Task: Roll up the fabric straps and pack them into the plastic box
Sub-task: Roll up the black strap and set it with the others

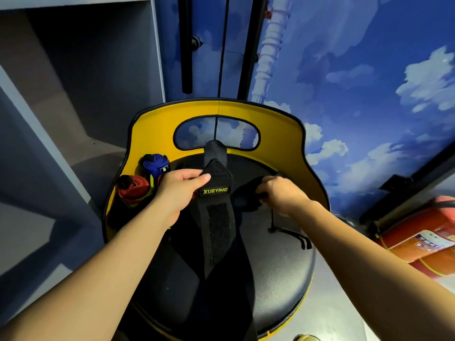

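We've got the black XUEYING strap (216, 193) over the stool seat (283, 267), left hand (177, 190) pinching its top edge, right hand (278, 193) gripping the dark rolled end. Looks mid-roll; next we'd keep winding tight. Box isn't clearly visible.

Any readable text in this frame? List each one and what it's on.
"XUEYING": yellow-green letters on a tab sewn to the black strap, which the left hand grips.
Blue roll: small dark tag with white marks, too small to read.
Red cylinder: printed label, blurred, unreadable.
Nothing else legible.
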Action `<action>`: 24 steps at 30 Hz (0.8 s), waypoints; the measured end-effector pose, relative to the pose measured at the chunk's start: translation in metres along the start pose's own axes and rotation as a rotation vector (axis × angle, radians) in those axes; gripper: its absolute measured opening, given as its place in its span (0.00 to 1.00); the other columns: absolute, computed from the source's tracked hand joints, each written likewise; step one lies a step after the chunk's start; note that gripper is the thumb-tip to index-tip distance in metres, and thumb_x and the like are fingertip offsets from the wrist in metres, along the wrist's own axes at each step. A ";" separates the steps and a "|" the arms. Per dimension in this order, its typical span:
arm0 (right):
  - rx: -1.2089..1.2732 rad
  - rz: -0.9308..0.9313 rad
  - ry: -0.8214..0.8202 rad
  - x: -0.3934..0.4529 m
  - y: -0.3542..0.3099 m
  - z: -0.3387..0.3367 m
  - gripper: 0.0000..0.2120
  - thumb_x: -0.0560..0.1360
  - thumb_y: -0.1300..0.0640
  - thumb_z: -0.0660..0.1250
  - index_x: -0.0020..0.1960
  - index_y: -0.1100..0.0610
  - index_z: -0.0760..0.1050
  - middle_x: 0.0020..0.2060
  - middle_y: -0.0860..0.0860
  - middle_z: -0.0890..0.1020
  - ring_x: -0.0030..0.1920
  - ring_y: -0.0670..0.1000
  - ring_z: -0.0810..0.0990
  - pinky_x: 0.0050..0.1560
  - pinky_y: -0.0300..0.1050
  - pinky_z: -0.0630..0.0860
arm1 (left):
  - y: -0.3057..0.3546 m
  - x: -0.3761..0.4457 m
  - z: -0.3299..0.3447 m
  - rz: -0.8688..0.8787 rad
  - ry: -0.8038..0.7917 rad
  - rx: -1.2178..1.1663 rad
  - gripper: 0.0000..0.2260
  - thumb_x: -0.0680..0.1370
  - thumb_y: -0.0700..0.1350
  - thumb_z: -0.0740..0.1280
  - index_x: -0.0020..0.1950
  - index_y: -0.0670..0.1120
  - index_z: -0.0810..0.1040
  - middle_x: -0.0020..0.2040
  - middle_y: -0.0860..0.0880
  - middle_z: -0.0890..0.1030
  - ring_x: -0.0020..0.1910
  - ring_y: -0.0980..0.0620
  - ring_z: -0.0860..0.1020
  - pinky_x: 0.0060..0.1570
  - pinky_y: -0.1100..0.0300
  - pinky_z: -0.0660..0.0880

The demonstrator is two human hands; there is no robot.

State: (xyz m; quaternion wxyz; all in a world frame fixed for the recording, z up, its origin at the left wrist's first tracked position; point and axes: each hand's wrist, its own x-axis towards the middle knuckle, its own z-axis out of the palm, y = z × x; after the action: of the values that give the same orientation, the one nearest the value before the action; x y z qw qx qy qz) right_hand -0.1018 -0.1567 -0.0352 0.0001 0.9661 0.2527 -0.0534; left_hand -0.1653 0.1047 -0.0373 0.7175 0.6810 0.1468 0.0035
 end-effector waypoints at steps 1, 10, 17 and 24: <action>0.055 -0.008 0.083 -0.004 0.003 -0.010 0.13 0.75 0.56 0.72 0.60 0.53 0.82 0.56 0.53 0.81 0.55 0.58 0.79 0.51 0.48 0.74 | 0.003 -0.002 -0.001 0.001 0.002 -0.008 0.10 0.75 0.43 0.75 0.56 0.48 0.85 0.52 0.49 0.87 0.55 0.49 0.84 0.63 0.47 0.78; 0.784 0.130 0.424 -0.053 -0.013 -0.099 0.05 0.75 0.54 0.75 0.41 0.49 0.81 0.34 0.37 0.78 0.35 0.37 0.74 0.39 0.32 0.67 | 0.044 -0.045 -0.004 0.104 0.039 -0.073 0.06 0.76 0.40 0.74 0.51 0.49 0.85 0.50 0.49 0.87 0.53 0.49 0.84 0.60 0.50 0.79; 1.120 -0.013 0.465 -0.115 -0.063 -0.163 0.07 0.79 0.62 0.69 0.49 0.53 0.84 0.43 0.46 0.86 0.44 0.44 0.82 0.50 0.37 0.76 | 0.110 -0.105 -0.006 0.215 0.101 -0.008 0.08 0.71 0.47 0.79 0.48 0.55 0.86 0.44 0.55 0.86 0.46 0.54 0.82 0.50 0.60 0.76; 1.332 -0.038 0.617 -0.178 -0.102 -0.210 0.05 0.74 0.64 0.74 0.50 0.59 0.84 0.42 0.51 0.87 0.44 0.46 0.85 0.50 0.38 0.79 | 0.174 -0.175 -0.017 0.296 0.056 0.003 0.09 0.74 0.43 0.77 0.53 0.49 0.84 0.28 0.55 0.78 0.29 0.58 0.73 0.26 0.70 0.68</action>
State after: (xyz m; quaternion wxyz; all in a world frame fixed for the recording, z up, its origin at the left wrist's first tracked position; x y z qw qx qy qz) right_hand -0.2845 -0.1495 0.1944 -0.6592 0.7279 0.1717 0.0789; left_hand -0.3028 0.0980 0.1680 0.7036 0.6960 0.0648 0.1279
